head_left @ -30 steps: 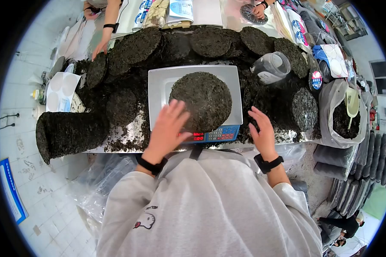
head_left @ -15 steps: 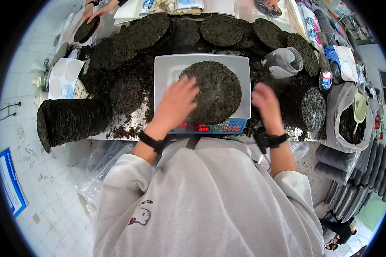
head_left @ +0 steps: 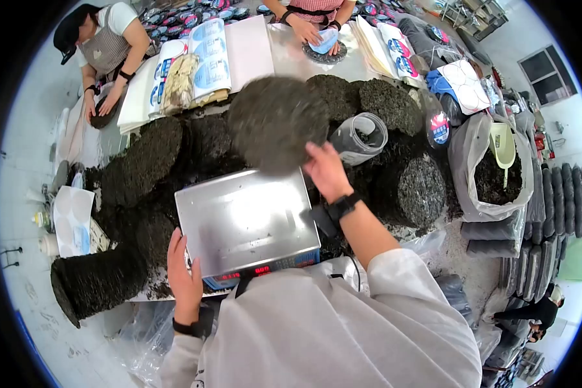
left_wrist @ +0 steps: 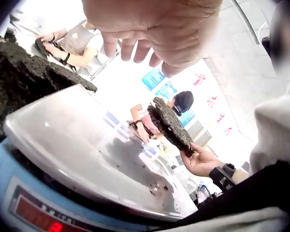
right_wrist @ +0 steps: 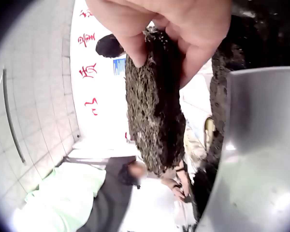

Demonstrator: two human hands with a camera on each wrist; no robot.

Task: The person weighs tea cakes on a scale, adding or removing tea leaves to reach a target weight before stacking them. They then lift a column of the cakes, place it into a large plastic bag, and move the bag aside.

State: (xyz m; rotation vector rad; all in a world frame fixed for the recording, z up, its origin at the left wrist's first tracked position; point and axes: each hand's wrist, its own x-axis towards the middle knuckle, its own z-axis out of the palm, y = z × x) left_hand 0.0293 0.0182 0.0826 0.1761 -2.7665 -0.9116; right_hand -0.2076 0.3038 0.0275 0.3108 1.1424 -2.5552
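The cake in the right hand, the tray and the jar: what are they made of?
The cake looks like pressed dried leaves or seaweed, dull and rough, with a crumbly edge. The tray seems to be smooth, shiny metal: light glares off it. The jar is probably smooth plastic, maybe glass: you can see through it.

Loose dark shreds [head_left: 152,207] strew the table [head_left: 160,278], which carries a metal-topped blue scale [head_left: 246,223] and stacks of dark round cakes [head_left: 97,281].

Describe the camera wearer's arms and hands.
The left hand and right hand are ungloved. Loose, pale grey fabric sleeves end short of the wrists. Each wrist bears a black band; a small, blocky black device sits at the right one.
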